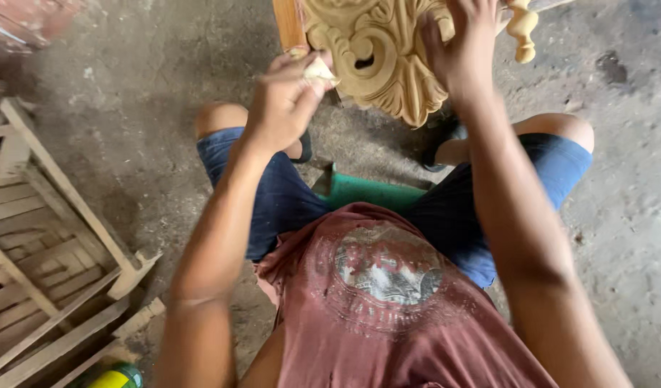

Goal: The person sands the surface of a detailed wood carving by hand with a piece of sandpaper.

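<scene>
Two bare hands work at one carved wooden ornament (377, 54), pale and scrolled, held up in front of the seated person's knees. One left hand (284, 100) pinches a small folded scrap of sandpaper (318, 70), fingers closed tight on it, against the carving's left edge. One right hand (459, 47) lies spread over the carving's right side, fingers curled on it. One turned finial (522, 29) hangs beside. One slatted wooden frame (43, 244) lies on the concrete floor (625, 237); one green-yellow can (115, 376) sits below it, contents hidden.

Before my knees stands the carved panel (377, 54); the slatted frame (50, 244) lies left of it, the stool (370, 190) behind it, under me.
</scene>
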